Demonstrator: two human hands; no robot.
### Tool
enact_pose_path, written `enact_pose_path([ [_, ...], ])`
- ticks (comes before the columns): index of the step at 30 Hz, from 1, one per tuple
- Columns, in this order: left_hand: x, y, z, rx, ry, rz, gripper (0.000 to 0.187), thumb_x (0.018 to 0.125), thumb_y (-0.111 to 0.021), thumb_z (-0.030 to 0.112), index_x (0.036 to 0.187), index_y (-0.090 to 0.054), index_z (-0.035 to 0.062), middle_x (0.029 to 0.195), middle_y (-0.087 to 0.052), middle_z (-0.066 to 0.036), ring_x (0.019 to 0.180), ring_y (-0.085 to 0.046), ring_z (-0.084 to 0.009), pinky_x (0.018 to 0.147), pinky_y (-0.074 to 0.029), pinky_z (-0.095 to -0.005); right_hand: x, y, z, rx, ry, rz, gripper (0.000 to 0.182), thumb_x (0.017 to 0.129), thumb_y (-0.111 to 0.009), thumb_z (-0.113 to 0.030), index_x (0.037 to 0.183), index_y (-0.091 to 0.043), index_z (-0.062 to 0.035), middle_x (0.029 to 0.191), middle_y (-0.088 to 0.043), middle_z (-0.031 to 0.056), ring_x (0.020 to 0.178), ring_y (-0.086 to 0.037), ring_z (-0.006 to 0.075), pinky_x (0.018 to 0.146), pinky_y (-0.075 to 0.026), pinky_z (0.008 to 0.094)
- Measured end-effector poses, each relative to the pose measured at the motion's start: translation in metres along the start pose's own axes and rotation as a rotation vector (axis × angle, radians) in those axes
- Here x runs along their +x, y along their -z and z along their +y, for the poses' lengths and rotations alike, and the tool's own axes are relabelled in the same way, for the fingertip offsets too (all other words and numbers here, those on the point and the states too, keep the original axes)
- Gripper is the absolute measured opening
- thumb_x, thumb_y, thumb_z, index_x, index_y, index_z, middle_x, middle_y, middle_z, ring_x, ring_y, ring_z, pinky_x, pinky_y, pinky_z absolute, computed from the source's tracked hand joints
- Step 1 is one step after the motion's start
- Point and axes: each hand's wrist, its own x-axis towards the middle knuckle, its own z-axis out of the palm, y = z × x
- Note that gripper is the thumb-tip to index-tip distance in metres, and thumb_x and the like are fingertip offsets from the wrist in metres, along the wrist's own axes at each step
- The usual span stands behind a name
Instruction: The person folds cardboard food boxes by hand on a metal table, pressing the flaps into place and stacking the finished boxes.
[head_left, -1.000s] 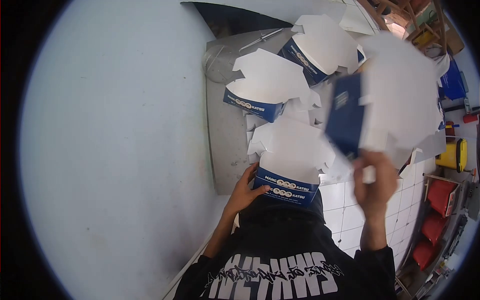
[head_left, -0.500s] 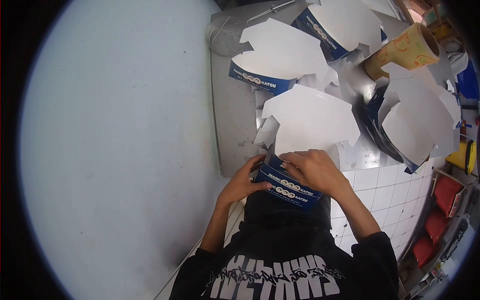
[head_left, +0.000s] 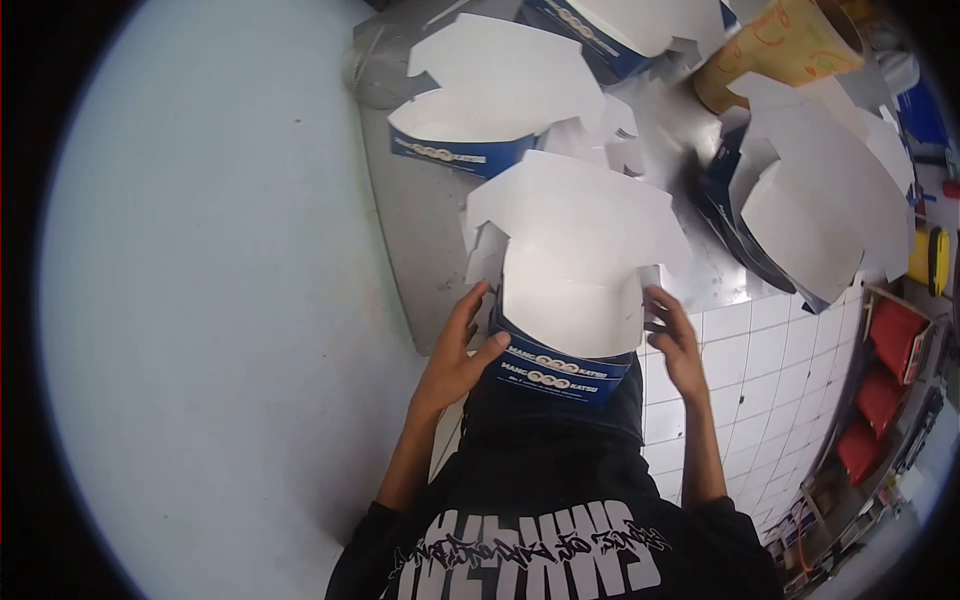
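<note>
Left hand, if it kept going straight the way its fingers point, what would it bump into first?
Probably the pale side flap of the front open Mang Katsu box, just beyond the left hand's fingertips. One picture can't show depth well, so the hand might pass above or below it.

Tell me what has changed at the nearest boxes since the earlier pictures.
The box the right hand carried appears to be nested in the front stack now. That hand has moved out of the stack's top, rightward, to beside the side flap. The left hand stayed at the stack's left side.
</note>
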Motion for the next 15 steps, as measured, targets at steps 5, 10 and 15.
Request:
enact_pose_path([
  [5, 0.032, 0.009, -0.005, 0.016, -0.145, -0.164, 0.078, 0.09, -0.067, 0.031, 0.151, -0.027, 0.0039, 0.155, -0.029, -0.021, 0.146, -0.024, -0.0349, 0.119, -0.018, -0.0452, 0.006, -0.019, 0.01, -0.146, 0.113, -0.048, 0.069, 0.076, -0.05, 0.004, 0.144, -0.045, -0.0103, 0.142, -0.045, 0.014, 0.135, -0.04, 0.0315, 0.108, -0.037, 0.0413],
  [10, 0.04, 0.014, 0.012, 0.057, -0.096, -0.185, 0.08, 0.09, -0.068, 0.033, 0.152, -0.028, 0.0041, 0.155, -0.029, -0.021, 0.146, -0.024, -0.0327, 0.119, -0.017, -0.043, 0.009, -0.008, -0.001, -0.223, 0.223, -0.04, 0.063, 0.083, -0.058, -0.006, 0.144, -0.044, -0.009, 0.139, -0.047, 0.0156, 0.133, -0.043, 0.0314, 0.109, -0.037, 0.0406],
  [15, 0.038, 0.006, 0.01, 0.026, -0.111, -0.194, 0.08, 0.09, -0.068, 0.036, 0.151, -0.028, 0.0041, 0.151, -0.031, -0.02, 0.146, -0.024, -0.0324, 0.118, -0.019, -0.0432, 0.002, -0.003, -0.002, -0.119, 0.202, -0.059, 0.059, 0.091, -0.058, -0.027, 0.145, -0.042, -0.0095, 0.138, -0.047, 0.0159, 0.131, -0.044, 0.0311, 0.108, -0.037, 0.0416],
])
